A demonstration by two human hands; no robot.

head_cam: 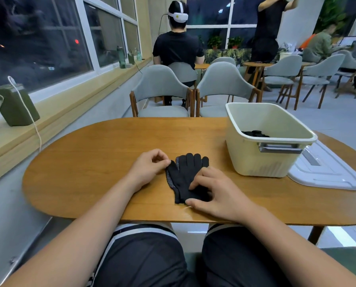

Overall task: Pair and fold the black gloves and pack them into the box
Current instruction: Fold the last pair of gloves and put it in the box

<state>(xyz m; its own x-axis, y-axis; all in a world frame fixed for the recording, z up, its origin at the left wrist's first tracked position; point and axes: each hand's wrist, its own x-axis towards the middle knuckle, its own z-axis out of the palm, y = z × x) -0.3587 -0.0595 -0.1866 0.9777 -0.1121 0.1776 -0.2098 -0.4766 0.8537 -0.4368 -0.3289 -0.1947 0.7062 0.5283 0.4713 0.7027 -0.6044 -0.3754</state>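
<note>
1. While the black gloves (184, 179) lie flat on the table (90, 172), just in front of the person and left of the box (253, 162), they look stacked as one pair: fingers point away, cuffs toward the body. The dotted grip side shows along the left edge, so the lower glove peeks out a bit.
2. The left hand (150, 168) is curled, w/ thumb and forefinger meeting at the pair's thumb tip. It looks like a light pinch there, prob. to tug the two thumbs into line.
3. The right hand (216, 191) sits on the cuff end w/ bent fingertips pressing down on the fabric and the thumb laid by the cuff edge. It pins the pair rather than wrapping round it, and nothing seems closed inside it. The likely reason is to keep the stack from sliding while the other hand adjusts.
4. The box stands open at the right, w/ dark packed gloves (255, 133) visible low inside, so some pairs appear done already. Its lid (326, 172) lies flat beside it on the far right, out of the way of the drop.
5. Judged step: pairing is about finished and the fold is not yet made. Next move prob. needs fingers brought over toward the cuffs, then a short carry right into the box.
</note>
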